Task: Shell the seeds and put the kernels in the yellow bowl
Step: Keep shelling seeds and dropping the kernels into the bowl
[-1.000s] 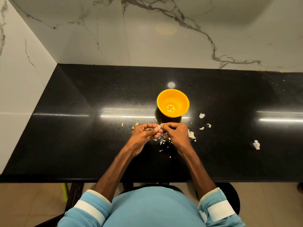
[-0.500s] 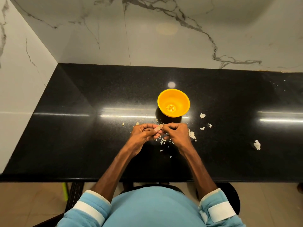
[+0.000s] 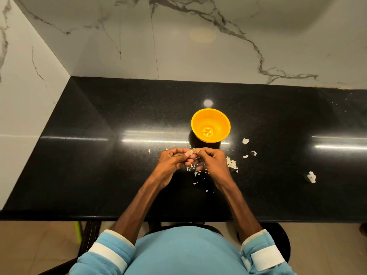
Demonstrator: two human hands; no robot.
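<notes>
A yellow bowl [image 3: 218, 120] stands on the black counter [image 3: 99, 165], with several pale kernels [image 3: 207, 132] at its bottom. Just in front of it, my left hand [image 3: 172, 161] and my right hand [image 3: 213, 161] meet fingertip to fingertip and together pinch a small pale seed [image 3: 191, 151] between thumbs and forefingers. The seed is mostly hidden by my fingers. Bits of shell [image 3: 232, 164] lie on the counter under and right of my hands.
More shell pieces lie to the right [image 3: 245, 141], and a larger white scrap [image 3: 311, 177] sits far right. Marble walls close the counter at the back and left. The counter's front edge runs just above my blue sleeves.
Both hands stay together on the seed in front of the bowl; only slight finger movement shows.
</notes>
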